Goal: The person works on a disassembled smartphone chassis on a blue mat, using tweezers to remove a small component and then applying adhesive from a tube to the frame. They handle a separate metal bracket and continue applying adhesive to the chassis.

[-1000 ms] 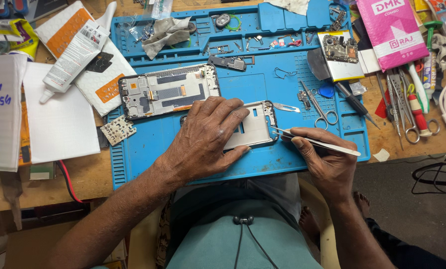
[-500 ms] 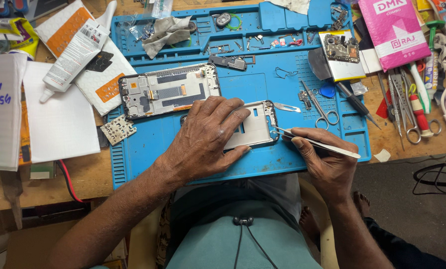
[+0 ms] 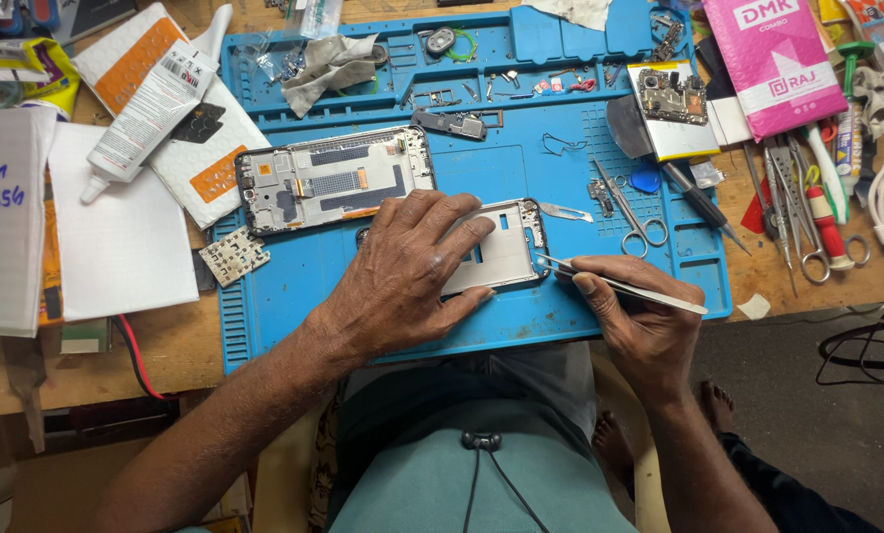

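Left hand (image 3: 402,276) fingers spread flat on phone frame (image 3: 506,247); right hand (image 3: 639,316) fingers pinching tweezers (image 3: 619,284)

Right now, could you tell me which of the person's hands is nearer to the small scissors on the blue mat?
Right. The right hand sits just below the scissors, holding tweezers; the left hand lies farther left, pressing the phone frame.

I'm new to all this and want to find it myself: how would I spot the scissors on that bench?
Start at the big blue work mat covering the wooden bench. Go to its right side, just above the right hand holding tweezers. The small scissors lie there, the only tool on the mat with two round finger loops.
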